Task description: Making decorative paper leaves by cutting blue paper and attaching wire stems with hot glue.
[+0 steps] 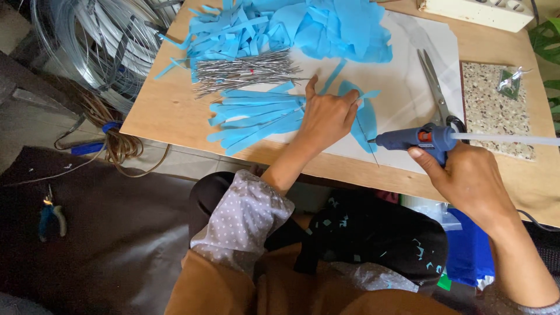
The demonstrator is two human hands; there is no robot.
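**A:** What am I looking at on the work surface?

**B:** I'm seeing a light wooden board (pixel 169 111) lying low over the floor, with a white paper sheet (pixel 408 76) spreading across its middle. The left hand (pixel 328 116) is pressing down, fingers together and flat, on a blue paper piece (pixel 366 119) that is lying on the sheet. The right hand (pixel 466 178) is gripping a blue glue gun (pixel 415 139), fingers wrapped tight around its handle, the nozzle touching the piece's near edge. A clear glue stick (pixel 507 139) is sticking out of the gun's back.

**A:** And around them?

**B:** Cut blue strips (pixel 254 114) are lying just beside the left hand; a bundle of thin metal wires (pixel 245 73) is sitting beyond them, and a heap of blue paper scraps (pixel 291 26) is filling the far edge. Scissors (pixel 434 87) are resting on the sheet, near a speckled stone tile (pixel 496 105).

**A:** The room?

**B:** Coils of grey wire (pixel 93 46) are leaning at the left, a dark mat (pixel 105 233) is covering the floor, and pliers (pixel 49 216) are lying on it, well apart from the board.
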